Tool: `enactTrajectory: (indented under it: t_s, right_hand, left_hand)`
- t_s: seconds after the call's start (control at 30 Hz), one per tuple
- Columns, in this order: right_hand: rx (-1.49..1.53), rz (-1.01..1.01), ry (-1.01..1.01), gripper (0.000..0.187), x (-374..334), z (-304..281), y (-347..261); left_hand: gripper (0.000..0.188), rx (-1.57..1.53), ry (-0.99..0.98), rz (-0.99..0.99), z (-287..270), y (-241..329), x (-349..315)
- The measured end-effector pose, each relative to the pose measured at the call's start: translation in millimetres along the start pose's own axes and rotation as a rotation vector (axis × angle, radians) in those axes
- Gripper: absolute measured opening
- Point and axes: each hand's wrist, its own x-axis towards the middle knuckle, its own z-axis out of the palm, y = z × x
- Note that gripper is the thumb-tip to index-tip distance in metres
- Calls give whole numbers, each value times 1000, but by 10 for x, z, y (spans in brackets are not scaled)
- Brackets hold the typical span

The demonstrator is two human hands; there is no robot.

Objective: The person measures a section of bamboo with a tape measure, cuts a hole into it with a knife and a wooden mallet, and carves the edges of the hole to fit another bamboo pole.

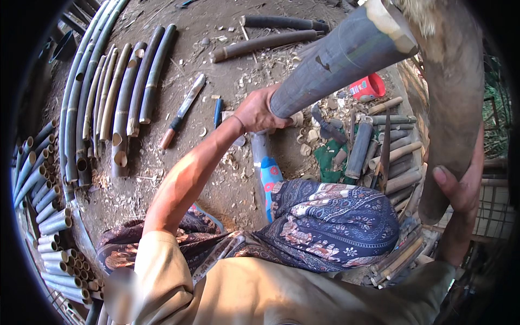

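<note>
My left hand (261, 112) is closed round the lower end of a thick, dark grey bamboo section (341, 59). The bamboo tilts up to the right, and its pale upper rim is cut unevenly. At the right, my right hand (463, 189) is wrapped round a long, thick grey-brown wooden club (454, 92), its thumb lying across the wood. The club stands nearly upright, close to the camera, with its frayed upper end beside the bamboo's rim. Below my left hand, a thinner bamboo piece (260, 149) stands against my blue patterned trouser leg.
Bamboo poles (125, 97) lie in a row at left, above stacked short tubes (59, 222). A large knife (184, 111) and a blue-handled tool (218, 111) rest on the chip-strewn ground. A red container (374, 86), green cloth (330, 160), saw (385, 151) and cut bamboo (398, 157) are at right.
</note>
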Motion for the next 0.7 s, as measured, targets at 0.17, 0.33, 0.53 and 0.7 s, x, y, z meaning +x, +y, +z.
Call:
enactTrajectory:
  t_s: [0.17,0.33,0.53,0.7]
  right_hand:
    - [234,218,84,91,-509,108,1203]
    - [-57,484,-222,93,-1476,1673,2392]
    - [-297,202,-241,55,-1827,2524,3241]
    - [-730,398,-259,50,-423,2784,3920]
  left_hand:
    - [68,95,29,77,239,-83,113]
    - [78,260,-207,149,273,-112,275]
    - [51,415,-76,-290,-99,-1171,-458]
    - [40,183,89,-657,359,-1582,-811]
